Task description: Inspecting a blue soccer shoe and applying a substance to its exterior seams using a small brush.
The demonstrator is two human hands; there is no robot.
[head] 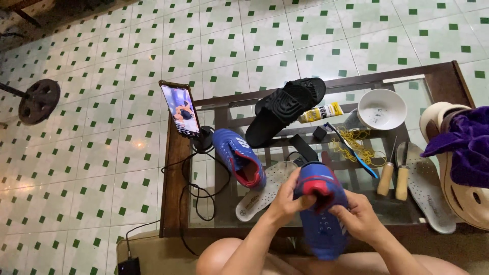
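A blue sports shoe with a red collar (322, 214) is held over the near edge of a glass-topped table (173, 168), heel end pointing away from me. My left hand (289, 199) grips its left side near the opening, fingers curled at the red collar. My right hand (359, 216) holds its right side over the laces. A matching blue shoe (238, 157) lies on the glass to the left, beside a grey insole (265, 189).
A phone (181, 109) stands on a holder at the table's left, cables trailing down. Also on the table are a black slide sandal (285, 108), glue tube (320, 112), white bowl (382, 108), rubber bands (356, 140), toothbrush (351, 148), two wooden-handled tools (395, 178), another insole (430, 188), and purple cloth over pale clogs (461, 147).
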